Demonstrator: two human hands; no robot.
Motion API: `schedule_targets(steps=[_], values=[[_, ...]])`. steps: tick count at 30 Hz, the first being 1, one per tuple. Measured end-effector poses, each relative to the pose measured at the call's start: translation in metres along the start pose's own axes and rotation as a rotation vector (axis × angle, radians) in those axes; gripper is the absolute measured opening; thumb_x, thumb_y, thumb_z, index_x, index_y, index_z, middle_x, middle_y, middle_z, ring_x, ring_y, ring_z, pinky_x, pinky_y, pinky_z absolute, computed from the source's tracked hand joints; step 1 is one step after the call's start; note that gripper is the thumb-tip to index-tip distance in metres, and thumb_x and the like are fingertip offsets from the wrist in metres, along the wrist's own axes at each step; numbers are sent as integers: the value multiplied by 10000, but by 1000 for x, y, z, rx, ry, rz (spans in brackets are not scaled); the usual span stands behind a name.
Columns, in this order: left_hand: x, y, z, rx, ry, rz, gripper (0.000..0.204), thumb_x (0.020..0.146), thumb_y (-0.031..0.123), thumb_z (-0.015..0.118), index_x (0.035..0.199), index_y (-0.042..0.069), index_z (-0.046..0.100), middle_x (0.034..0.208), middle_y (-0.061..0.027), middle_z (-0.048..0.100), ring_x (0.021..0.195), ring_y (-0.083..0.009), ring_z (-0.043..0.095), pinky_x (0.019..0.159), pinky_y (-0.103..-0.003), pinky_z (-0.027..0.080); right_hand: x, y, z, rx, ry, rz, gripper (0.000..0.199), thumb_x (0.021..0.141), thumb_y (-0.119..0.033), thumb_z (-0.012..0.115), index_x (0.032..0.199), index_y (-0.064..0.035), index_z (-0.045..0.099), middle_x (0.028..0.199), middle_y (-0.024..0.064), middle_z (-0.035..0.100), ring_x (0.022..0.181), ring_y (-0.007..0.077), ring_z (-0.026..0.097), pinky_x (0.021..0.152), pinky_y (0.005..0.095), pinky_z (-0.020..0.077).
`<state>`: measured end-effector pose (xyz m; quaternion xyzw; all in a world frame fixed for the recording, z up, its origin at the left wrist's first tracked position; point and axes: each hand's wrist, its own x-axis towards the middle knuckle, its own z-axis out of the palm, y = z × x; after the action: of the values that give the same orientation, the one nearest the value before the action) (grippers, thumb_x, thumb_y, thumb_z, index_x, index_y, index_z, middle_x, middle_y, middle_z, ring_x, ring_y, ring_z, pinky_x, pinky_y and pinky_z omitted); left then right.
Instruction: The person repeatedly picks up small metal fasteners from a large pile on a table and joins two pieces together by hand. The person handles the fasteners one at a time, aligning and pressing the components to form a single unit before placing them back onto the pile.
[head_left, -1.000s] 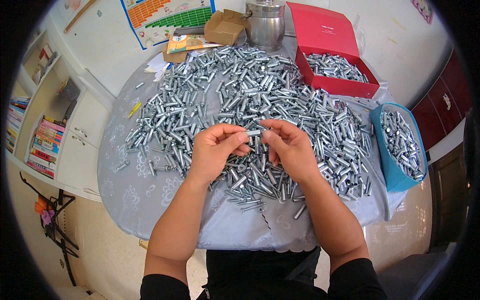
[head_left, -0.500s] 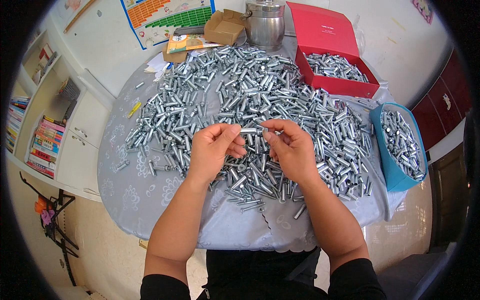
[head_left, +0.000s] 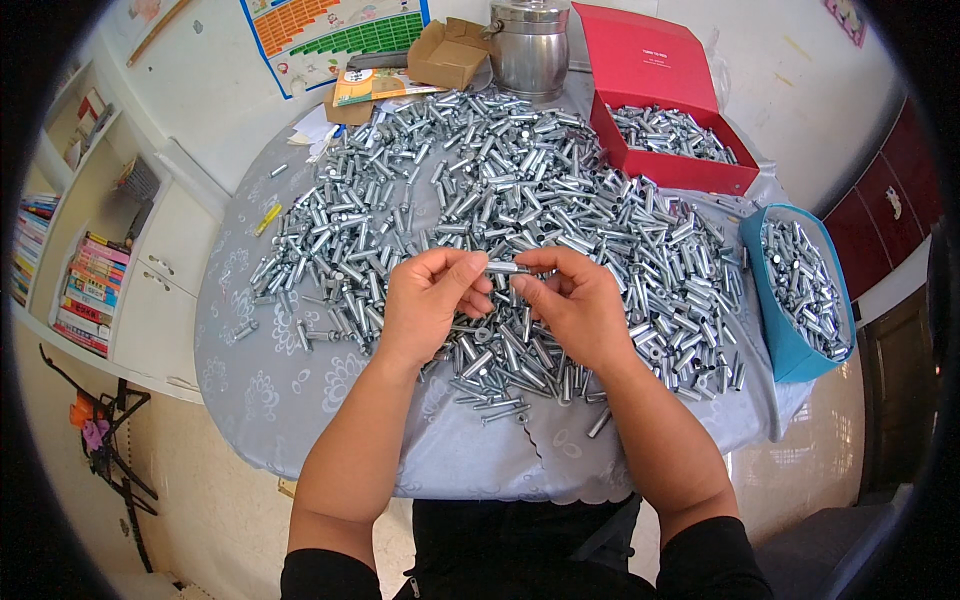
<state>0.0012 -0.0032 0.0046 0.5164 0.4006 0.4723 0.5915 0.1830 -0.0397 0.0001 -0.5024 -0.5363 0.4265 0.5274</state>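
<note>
Between my two hands a silver expansion anchor bolt (head_left: 503, 267) lies roughly level, above a big heap of metal parts. My left hand (head_left: 428, 300) pinches its left end between thumb and forefinger, the other fingers curled below. At the right end, the thumb and forefinger of my right hand (head_left: 580, 305) close on it; the fingertips partly hide that end. Under and around both hands spreads the pile of loose anchor bolts and sleeves (head_left: 480, 355), with a few washers among them.
A grey patterned tablecloth (head_left: 270, 400) covers the round table. Further back right stands an open red box (head_left: 690, 178) of bolts, and nearer right a blue fabric bin (head_left: 790, 365) with more. A steel pot (head_left: 530, 50) and a cardboard box (head_left: 447, 55) are at the back.
My right hand has shifted slightly left, its fingertips now closer to my left hand along the bolt. Less of the bolt shows between them. My left hand has barely moved.
</note>
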Motion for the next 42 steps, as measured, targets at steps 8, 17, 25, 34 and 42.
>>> schedule_targets(steps=[8, 17, 25, 34, 42], values=[[1, -3, -3, -29, -6, 54, 203, 903, 153, 662, 1013, -18, 670, 823, -74, 671, 645, -123, 633, 578, -246, 536, 1, -4, -2, -154, 78, -164, 267, 819, -74, 720, 1081, -49, 673, 840, 19, 642, 577, 59, 519, 528, 214, 438], [-1, 0, -1, -49, -1, 9, 235, 912, 148, 644, 1068, -25, 673, 843, -92, 691, 640, -132, 641, 584, -255, 547, 1, -7, -1, 119, -6, 55, 139, 888, -92, 654, 984, 7, 637, 744, 12, 615, 552, 56, 522, 496, 212, 423], [5, -1, -7, -87, 72, 69, 197, 916, 136, 628, 1037, -17, 656, 878, -90, 686, 676, -137, 653, 599, -259, 550, 14, 4, -15, 458, 299, 43, 225, 913, -85, 603, 1091, 43, 554, 827, 86, 668, 554, 102, 572, 482, 218, 456], [1, -3, -4, -15, -103, 69, 187, 915, 98, 615, 1062, -10, 656, 911, -106, 695, 683, -140, 656, 619, -266, 557, 6, -5, -8, 167, -38, 103, 269, 919, -151, 635, 1132, 12, 629, 816, 53, 674, 541, 40, 548, 464, 185, 419], [8, 6, -19, 33, 213, 142, 200, 926, 152, 610, 1051, 7, 668, 916, -80, 698, 601, -88, 585, 527, -216, 461, 9, -5, -12, 345, 169, 128, 127, 909, -69, 596, 997, 17, 624, 846, 89, 691, 596, 103, 625, 496, 206, 473]])
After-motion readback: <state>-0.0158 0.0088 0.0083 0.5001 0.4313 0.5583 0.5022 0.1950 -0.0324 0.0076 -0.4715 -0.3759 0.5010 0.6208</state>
